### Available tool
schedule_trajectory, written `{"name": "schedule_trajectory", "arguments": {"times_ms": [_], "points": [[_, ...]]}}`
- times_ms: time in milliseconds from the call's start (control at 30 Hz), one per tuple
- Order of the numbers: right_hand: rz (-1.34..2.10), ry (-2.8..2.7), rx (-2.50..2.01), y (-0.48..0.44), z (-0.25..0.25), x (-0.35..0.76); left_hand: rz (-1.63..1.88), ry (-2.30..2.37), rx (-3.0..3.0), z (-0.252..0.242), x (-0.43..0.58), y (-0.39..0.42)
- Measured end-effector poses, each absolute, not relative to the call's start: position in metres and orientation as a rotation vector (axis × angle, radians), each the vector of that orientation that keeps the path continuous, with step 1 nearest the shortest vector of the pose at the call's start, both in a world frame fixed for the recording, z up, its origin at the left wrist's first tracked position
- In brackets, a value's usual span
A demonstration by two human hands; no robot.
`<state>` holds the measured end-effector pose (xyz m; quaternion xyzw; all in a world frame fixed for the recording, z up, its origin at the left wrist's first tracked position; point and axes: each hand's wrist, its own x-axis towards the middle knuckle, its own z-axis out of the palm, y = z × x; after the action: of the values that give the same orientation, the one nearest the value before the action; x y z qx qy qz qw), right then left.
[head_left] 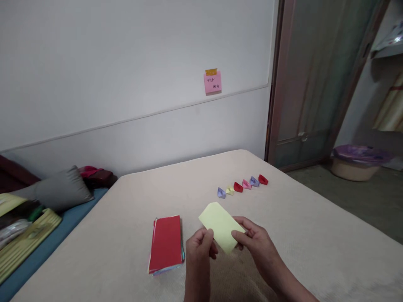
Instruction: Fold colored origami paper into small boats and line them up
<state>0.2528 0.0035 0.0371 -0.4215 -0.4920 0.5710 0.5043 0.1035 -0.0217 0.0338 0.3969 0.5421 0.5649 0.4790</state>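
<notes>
A pale yellow sheet of paper [219, 222] is held up over the table between both hands, tilted, with a corner at its far end cut or folded off. My left hand [201, 247] pinches its left edge, thumb on top. On the right edge, my right hand [253, 237] grips it between thumb and fingers. Left of the hands lies a stack of coloured paper [166, 243] with a red sheet uppermost. Beyond the yellow paper, several small folded paper boats stand in a slanting row, among them a red one [238, 187] and a purple one [221, 193].
The cream-covered table [151, 193] reaches the white wall, where a pink note [213, 82] is taped. To the left is a blue seat with a grey cushion [64, 188]. A tub [355, 167] with a purple cover stands on the floor by the sliding door [315, 84].
</notes>
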Motion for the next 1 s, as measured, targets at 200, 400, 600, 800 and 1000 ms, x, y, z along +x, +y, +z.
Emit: {"name": "schedule_trajectory", "arguments": {"times_ms": [200,400,600,800,1000], "points": [[1.377,-1.105,-1.011,0.002,0.040,0.251,1.577,1.846,1.460,0.031,0.104,-0.023],[1.484,-1.168,-0.901,-0.005,0.042,0.252,1.453,1.780,1.664,0.032,0.107,-0.024],[1.278,-1.064,-1.081,-0.001,0.041,0.252,1.383,1.392,0.778,0.023,0.101,-0.016],[1.358,-1.079,-1.091,-0.001,0.036,0.240,1.342,1.284,0.757,0.023,0.102,-0.019],[1.295,-1.215,-1.058,0.002,0.030,0.249,1.372,1.291,0.808,0.028,0.101,-0.021]]}}
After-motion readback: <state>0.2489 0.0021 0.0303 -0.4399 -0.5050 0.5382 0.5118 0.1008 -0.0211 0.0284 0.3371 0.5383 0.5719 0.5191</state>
